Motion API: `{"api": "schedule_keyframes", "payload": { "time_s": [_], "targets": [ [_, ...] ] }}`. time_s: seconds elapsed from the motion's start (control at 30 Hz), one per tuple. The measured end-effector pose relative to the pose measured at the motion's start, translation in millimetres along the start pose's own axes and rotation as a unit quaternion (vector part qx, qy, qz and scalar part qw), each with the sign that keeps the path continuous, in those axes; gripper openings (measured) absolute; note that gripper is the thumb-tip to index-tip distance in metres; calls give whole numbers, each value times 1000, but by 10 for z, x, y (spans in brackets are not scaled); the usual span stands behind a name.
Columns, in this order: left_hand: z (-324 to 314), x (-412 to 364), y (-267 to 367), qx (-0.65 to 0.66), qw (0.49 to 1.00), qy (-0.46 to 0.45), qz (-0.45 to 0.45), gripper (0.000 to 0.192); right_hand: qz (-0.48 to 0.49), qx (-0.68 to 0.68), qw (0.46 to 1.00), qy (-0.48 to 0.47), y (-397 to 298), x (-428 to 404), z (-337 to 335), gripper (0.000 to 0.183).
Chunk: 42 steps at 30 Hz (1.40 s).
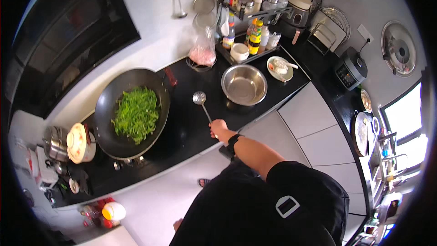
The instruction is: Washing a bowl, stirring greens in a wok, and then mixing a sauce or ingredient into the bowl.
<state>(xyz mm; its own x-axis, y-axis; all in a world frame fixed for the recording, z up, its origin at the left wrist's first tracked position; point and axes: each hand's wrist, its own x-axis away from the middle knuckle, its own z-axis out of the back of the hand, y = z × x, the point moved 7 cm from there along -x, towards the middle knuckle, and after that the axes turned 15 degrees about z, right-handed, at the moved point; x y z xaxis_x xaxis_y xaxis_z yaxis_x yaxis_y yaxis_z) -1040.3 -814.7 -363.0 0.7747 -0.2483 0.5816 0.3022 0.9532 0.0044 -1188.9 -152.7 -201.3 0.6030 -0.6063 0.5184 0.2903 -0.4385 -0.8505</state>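
My right hand is closed around the handle of a metal slotted ladle. The ladle's perforated bowl points away from me over the black countertop; whether it touches the surface, I cannot tell. To the ladle's left, a large dark wok on the stove holds chopped green leafy vegetables. A stainless steel basin sits on the right, its inside bare. At the lower edge of my clothing shows a small patch of skin, perhaps my left hand; its fingers are hidden.
A lidded enamel pot stands left of the wok. Behind the basin are a bag of pinkish food on a wire stand and a two-tier condiment rack. A plate with white food and a spoon lies near the counter's corner.
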Motion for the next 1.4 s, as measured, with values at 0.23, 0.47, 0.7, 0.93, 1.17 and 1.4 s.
{"api": "schedule_keyframes", "payload": {
  "time_s": [0.23, 0.47, 0.7, 0.93, 1.17, 1.4],
  "targets": [
    [639, -201, 1157, 115, 991, -37, 63, 37, 235, 320, 917, 34, -612, -284, 154, 35],
    [1058, -405, 2490, 181, 979, -54, 82, 37, 278, 337, 830, -348, -1014, 84, 841, 47],
    [751, -376, 2782, 130, 989, -61, 31, 36, 264, 504, 676, -468, -741, -10, 2689, 48],
    [489, -143, 2886, -36, 994, 11, -104, 35, -35, 702, 708, -64, -73, 225, 5756, 28],
    [163, 184, 3007, 525, 809, -124, 232, 22, -83, 645, 759, 28, 380, 1176, 6883, 42],
    [-1020, 734, 3532, 180, 979, -65, 71, 35, -35, 652, 757, -5, -70, 859, 6502, 43]
  ]
}}
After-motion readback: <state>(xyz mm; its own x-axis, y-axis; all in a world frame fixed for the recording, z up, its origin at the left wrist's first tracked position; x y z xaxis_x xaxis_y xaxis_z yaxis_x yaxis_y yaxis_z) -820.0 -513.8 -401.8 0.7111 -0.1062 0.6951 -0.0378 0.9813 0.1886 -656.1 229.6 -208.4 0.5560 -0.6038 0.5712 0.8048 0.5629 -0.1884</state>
